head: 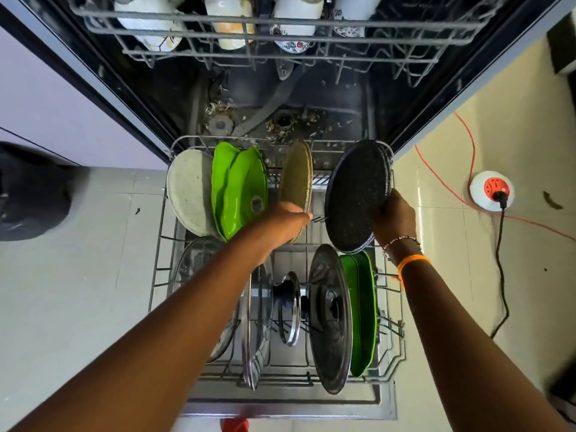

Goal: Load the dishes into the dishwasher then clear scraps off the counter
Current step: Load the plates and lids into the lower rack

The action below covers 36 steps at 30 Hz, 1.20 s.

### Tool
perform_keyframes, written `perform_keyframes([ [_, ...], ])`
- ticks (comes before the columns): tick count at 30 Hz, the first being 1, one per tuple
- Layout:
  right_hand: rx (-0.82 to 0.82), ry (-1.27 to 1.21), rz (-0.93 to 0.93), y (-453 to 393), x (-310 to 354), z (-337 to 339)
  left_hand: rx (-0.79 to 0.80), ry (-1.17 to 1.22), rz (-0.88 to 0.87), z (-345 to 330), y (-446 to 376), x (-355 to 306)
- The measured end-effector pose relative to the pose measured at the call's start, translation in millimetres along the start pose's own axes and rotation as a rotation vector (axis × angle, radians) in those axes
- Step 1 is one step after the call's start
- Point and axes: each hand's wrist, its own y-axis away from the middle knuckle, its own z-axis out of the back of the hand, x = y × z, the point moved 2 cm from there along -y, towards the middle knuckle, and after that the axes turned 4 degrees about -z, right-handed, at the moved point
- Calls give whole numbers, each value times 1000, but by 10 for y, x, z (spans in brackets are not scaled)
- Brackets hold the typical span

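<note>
The dishwasher's lower rack [162,241] is pulled out below me. My right hand [393,217] grips the near edge of a black speckled plate [355,194], which stands on edge at the rack's back right. My left hand [286,221] holds the bottom edge of an olive-brown plate [297,174] upright in the middle of the back row. Left of it stand green plates [238,190] and a grey plate [188,191]. In the front row are a glass lid [199,263], steel lids [258,322], a black lid [330,319] and a green tray [361,310].
The upper rack [280,35] holds several upturned mugs. Food scraps lie on the dishwasher floor [280,123]. A black bag [28,194] sits on the tiled floor at left. At right, an orange cable [467,141] runs to a white socket [492,190] with a black plug.
</note>
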Motion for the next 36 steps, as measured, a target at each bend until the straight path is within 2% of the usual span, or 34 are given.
perform_keyframes([
  [6,3,-215,45,-79,104,-108,20,61,41,40,-158,6],
  [12,-20,31,149,-92,153,-176,43,230,50,84,-175,34],
  [15,-138,119,126,-24,121,-167,-16,393,19,150,-132,23],
  [18,-274,37,141,168,196,-190,-104,599,-36,292,-35,43],
  [21,-193,-170,207,474,390,-351,-175,726,-91,510,130,184],
  [24,-83,-294,266,917,691,-566,-271,779,-72,778,380,454],
  [31,138,-515,149,2077,1381,-1245,-451,839,-62,1447,1167,1363],
  [36,223,-592,185,2943,2217,-1634,-515,892,-33,2058,1787,1887],
])
